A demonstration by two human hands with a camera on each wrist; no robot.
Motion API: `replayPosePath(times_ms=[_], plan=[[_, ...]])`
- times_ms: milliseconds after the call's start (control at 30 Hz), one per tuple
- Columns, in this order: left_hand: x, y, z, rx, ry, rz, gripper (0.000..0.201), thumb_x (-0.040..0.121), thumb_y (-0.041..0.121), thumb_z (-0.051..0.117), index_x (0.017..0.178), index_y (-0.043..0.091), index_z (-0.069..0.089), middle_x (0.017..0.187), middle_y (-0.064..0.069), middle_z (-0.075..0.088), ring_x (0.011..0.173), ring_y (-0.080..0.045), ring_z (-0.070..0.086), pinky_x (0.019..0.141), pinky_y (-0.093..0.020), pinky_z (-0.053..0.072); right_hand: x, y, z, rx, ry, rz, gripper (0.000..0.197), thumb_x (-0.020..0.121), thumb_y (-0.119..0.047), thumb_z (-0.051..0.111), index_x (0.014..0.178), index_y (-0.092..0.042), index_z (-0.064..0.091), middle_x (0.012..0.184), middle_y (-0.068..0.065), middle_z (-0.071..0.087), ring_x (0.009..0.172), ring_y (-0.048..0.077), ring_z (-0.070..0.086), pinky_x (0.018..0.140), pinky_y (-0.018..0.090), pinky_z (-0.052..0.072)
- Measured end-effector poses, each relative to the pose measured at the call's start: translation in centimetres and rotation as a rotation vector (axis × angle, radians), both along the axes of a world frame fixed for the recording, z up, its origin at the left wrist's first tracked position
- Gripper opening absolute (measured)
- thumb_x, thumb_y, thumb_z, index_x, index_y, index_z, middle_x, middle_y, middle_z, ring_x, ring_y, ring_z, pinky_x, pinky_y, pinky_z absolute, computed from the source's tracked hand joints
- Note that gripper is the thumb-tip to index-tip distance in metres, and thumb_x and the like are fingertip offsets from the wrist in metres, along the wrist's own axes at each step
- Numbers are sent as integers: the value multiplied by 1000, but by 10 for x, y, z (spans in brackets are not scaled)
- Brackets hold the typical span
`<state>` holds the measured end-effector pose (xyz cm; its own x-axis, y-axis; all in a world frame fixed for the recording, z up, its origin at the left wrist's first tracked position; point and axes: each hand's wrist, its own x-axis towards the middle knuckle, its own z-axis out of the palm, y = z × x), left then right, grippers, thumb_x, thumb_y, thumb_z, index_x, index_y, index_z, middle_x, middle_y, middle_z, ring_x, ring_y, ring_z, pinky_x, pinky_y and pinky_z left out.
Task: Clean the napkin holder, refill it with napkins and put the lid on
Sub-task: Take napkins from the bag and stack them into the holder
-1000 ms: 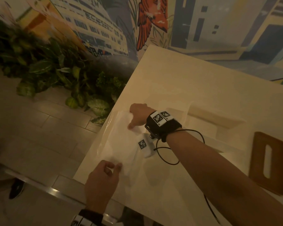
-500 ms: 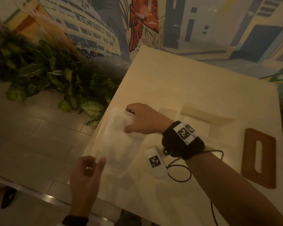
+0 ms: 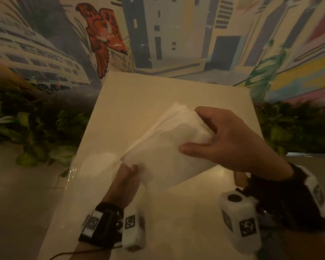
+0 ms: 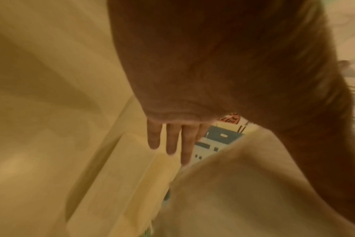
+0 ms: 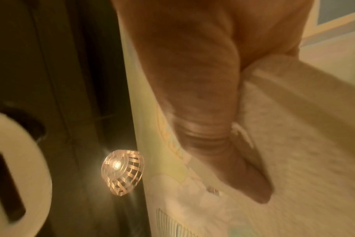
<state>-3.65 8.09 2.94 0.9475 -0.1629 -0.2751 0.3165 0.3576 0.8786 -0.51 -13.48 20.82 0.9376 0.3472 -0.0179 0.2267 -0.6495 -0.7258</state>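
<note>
In the head view a thick stack of white napkins [image 3: 169,147] is tilted in the air above the cream table [image 3: 158,91]. My right hand [image 3: 193,130] grips its far end, thumb on top and fingers wrapped round the edge. At the stack's near left corner my left hand [image 3: 129,170] pinches it. The right wrist view shows my thumb [image 5: 213,128] pressed on the napkins [image 5: 304,152]. In the left wrist view my fingers [image 4: 170,141] lie straight beside the stack [image 4: 253,192]. The napkin holder and its lid are out of view.
A clear plastic wrapper [image 3: 86,166] lies flat near the table's left edge. Leafy plants [image 3: 26,124] line the floor on both sides. A painted mural wall [image 3: 176,34] stands behind the table. A woven hanging lamp [image 5: 121,173] shows in the right wrist view.
My right hand has lifted the napkin stack off the wrapper, up and rightward. My left hand has moved from the wrapper's near end to the stack's corner. The holder and lid left the view.
</note>
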Motion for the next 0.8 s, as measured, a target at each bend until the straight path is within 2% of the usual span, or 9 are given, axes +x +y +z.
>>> replayPosePath(times_ms=[67, 133, 167, 267, 400, 500, 567, 667, 800], plan=[[6, -16, 7, -9, 85, -26, 3, 92, 4, 53, 92, 8, 52, 71, 0, 53, 50, 13, 57, 53, -3, 44, -4, -26, -1, 86, 33, -86, 35, 72, -31, 81, 100, -20, 65, 92, -10, 69, 83, 2, 65, 66, 17, 54], [17, -33, 16, -60, 170, -148, 18, 92, 3, 55, 89, 20, 57, 69, 13, 64, 63, 19, 59, 61, 0, 44, -5, -49, -10, 169, 62, -199, 37, 71, -26, 81, 103, -19, 65, 94, -9, 71, 85, 3, 67, 66, 19, 56], [25, -37, 20, -100, 142, -186, 9, 87, 10, 63, 90, 18, 63, 78, 11, 71, 74, 8, 65, 67, -7, 50, -5, -59, -18, 210, 80, -265, 37, 71, -24, 81, 104, -20, 65, 95, -10, 71, 85, 2, 68, 65, 17, 56], [52, -50, 24, -12, 108, -128, 33, 84, 12, 65, 116, 3, 62, 108, -10, 72, 98, -24, 68, 76, -31, 57, 3, -84, -53, 333, 157, -489, 32, 74, -21, 80, 101, -23, 65, 94, -11, 71, 80, -1, 68, 59, 13, 53], [91, -67, 20, 282, 97, -147, 31, 86, 14, 67, 116, 8, 63, 114, -11, 70, 102, -29, 67, 83, -43, 57, 21, -105, -112, 366, 300, -708, 29, 81, -33, 75, 102, -16, 66, 97, -3, 70, 84, 13, 68, 63, 22, 55], [115, -76, 9, 506, 76, -83, 19, 85, 14, 68, 103, 12, 65, 109, -9, 68, 98, -29, 65, 86, -46, 55, 35, -112, -144, 403, 439, -759, 25, 88, -25, 68, 106, -8, 65, 103, 6, 69, 88, 19, 65, 70, 29, 55], [125, -82, 4, 648, 28, -71, 18, 83, 12, 68, 100, 11, 65, 104, -8, 67, 95, -28, 63, 85, -42, 54, 43, -115, -161, 349, 467, -745, 17, 89, -17, 65, 101, -6, 67, 103, 10, 68, 92, 25, 65, 79, 37, 54], [135, -86, -8, 826, -28, -107, 24, 79, 11, 68, 102, 4, 66, 102, -11, 68, 93, -28, 64, 82, -41, 55, 53, -115, -173, 119, 387, -684, 15, 87, -15, 63, 92, -1, 68, 95, 14, 68, 92, 30, 64, 74, 36, 51], [141, -95, -18, 1120, -134, -183, 24, 80, 14, 65, 101, 1, 63, 99, -11, 64, 90, -24, 58, 75, -32, 47, 61, -108, -179, -240, 300, -595, 33, 91, -24, 60, 107, 5, 60, 110, 19, 62, 102, 34, 58, 74, 30, 39]])
